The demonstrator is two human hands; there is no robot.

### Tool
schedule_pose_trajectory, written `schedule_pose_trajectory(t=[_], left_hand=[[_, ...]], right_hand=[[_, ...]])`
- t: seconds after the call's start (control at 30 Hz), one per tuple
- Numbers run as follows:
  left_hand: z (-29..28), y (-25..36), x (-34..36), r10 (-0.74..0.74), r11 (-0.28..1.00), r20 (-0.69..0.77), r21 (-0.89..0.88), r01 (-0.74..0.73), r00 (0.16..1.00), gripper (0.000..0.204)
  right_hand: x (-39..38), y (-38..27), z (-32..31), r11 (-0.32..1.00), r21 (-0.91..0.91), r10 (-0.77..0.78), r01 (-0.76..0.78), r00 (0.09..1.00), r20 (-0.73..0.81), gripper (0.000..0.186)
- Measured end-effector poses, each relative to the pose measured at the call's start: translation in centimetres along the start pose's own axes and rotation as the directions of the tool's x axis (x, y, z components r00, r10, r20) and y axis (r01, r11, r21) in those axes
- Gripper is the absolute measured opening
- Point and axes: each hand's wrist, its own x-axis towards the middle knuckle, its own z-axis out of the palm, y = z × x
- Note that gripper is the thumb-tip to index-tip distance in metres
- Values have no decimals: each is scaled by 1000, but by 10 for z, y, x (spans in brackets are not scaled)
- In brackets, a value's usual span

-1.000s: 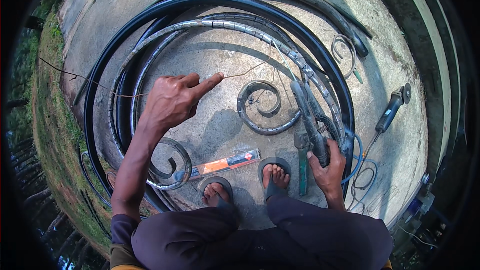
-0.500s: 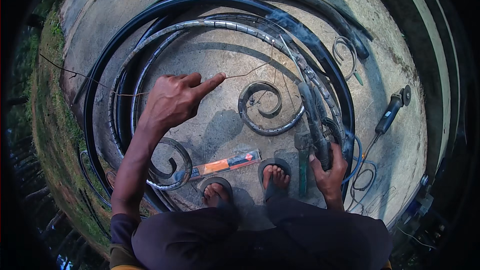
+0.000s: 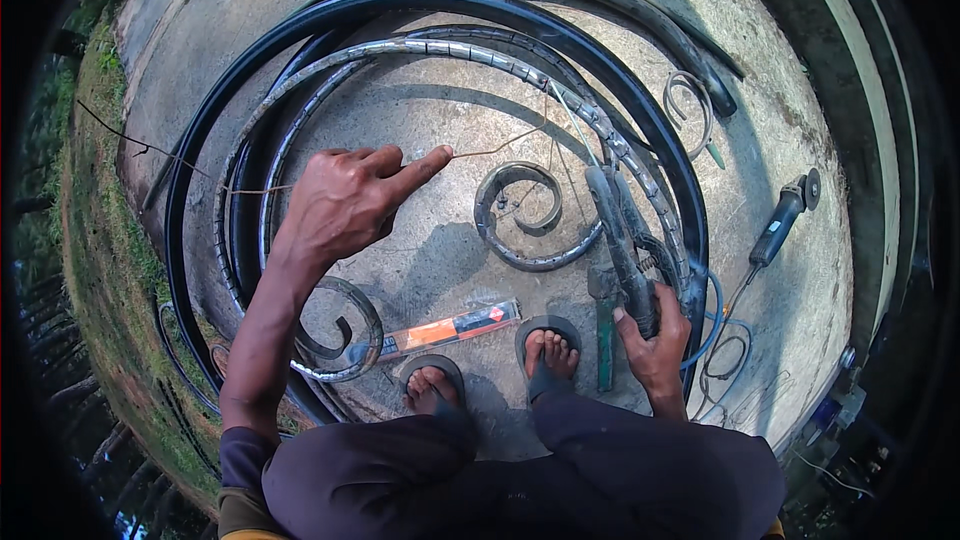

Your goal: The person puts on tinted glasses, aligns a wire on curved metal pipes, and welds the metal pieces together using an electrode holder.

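The left hand (image 3: 345,202), fingers closed, pinched a wire (image 3: 490,151) across the hoop (image 3: 480,52); the right hand (image 3: 657,348) gripped a holder (image 3: 615,230) over the hoop's right side, seemingly angled to bring its rod (image 3: 573,123) near the wire's tip.

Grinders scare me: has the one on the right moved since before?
No. Against the big black hoop to its left, the grinder lies in the same spot.

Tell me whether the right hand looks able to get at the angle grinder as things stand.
Probably not: the right hand is gripping the black electrode holder, and the curved black tube lies between that hand and the grinder.
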Motion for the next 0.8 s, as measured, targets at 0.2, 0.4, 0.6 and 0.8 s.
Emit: schedule_pose_trajectory(t=[0.2,0.4,0.6,0.8], left_hand=[[-3,1,0,3,1000,5,19,-3,1000,55],[-5,-1,1,-16,1000,86,15,15,996,55],[5,-5,0,8,1000,-54,17,-7,998,55],[4,-6,1,10,1000,-52,14,-9,999,56]], right_hand=[[0,2,0,1000,-17,-16,17,1000,6,38],[0,3,1,1000,-10,-23,23,1000,2,38],[1,-1,1,1000,-15,2,-2,1000,14,39],[2,-2,0,1000,-17,19,-18,999,35,45]])
